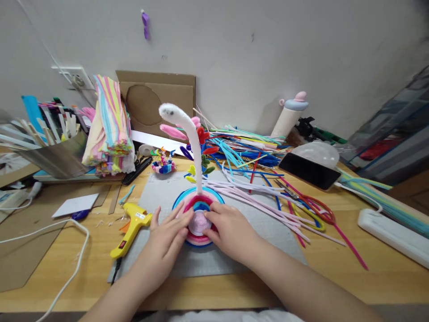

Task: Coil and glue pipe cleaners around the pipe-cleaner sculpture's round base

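Note:
A round coil of pipe cleaners [200,213], ringed in blue, pink, red and pale pink, lies flat on a grey felt mat [161,190]. A white fuzzy stem [187,129] rises from its far edge and curls over at the top. My left hand [166,237] rests on the coil's left side with fingers laid flat on it. My right hand [229,229] presses the coil's right side, fingertips at the pale centre. Both hands touch the coil.
A yellow glue gun [132,227] lies left of the mat, its cord trailing off the desk. Loose pipe cleaners [268,197] spread to the right, near scissors [286,190] and a phone [310,171]. A striped stack [109,127], cardboard [157,100] and a bottle [291,114] stand behind.

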`<action>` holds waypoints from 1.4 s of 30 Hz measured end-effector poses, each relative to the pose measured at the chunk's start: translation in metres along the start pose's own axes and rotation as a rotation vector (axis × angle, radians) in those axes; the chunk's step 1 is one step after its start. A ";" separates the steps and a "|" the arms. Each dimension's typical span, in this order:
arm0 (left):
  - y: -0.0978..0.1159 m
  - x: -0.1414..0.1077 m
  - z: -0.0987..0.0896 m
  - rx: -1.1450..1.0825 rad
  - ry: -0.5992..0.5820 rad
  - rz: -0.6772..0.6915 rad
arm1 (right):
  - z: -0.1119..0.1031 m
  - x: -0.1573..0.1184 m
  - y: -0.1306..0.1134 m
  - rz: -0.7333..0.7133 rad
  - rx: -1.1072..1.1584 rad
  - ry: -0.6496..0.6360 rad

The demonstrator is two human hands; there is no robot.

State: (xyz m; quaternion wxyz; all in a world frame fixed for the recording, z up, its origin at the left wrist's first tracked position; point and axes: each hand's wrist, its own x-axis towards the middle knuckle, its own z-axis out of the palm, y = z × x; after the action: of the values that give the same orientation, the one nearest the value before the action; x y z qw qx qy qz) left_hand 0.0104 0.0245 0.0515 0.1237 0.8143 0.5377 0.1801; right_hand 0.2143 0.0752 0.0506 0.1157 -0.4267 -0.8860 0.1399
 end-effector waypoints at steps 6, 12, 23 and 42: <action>0.007 0.003 0.010 -0.020 -0.027 -0.012 | -0.001 0.000 -0.001 0.007 0.015 0.004; 0.016 0.008 0.025 0.130 -0.019 0.019 | 0.000 -0.001 -0.001 0.010 0.022 -0.006; 0.000 -0.005 0.027 -0.069 0.142 -0.040 | -0.004 -0.001 -0.001 -0.010 0.003 0.009; 0.047 0.000 -0.012 -1.860 0.097 -0.482 | -0.004 0.000 -0.002 0.021 0.040 -0.016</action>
State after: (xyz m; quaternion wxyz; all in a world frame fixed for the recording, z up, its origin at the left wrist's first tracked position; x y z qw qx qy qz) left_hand 0.0443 0.0063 0.0804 0.7314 0.2497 0.3371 0.5377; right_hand 0.2139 0.0744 0.0553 0.1157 -0.4322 -0.8794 0.1623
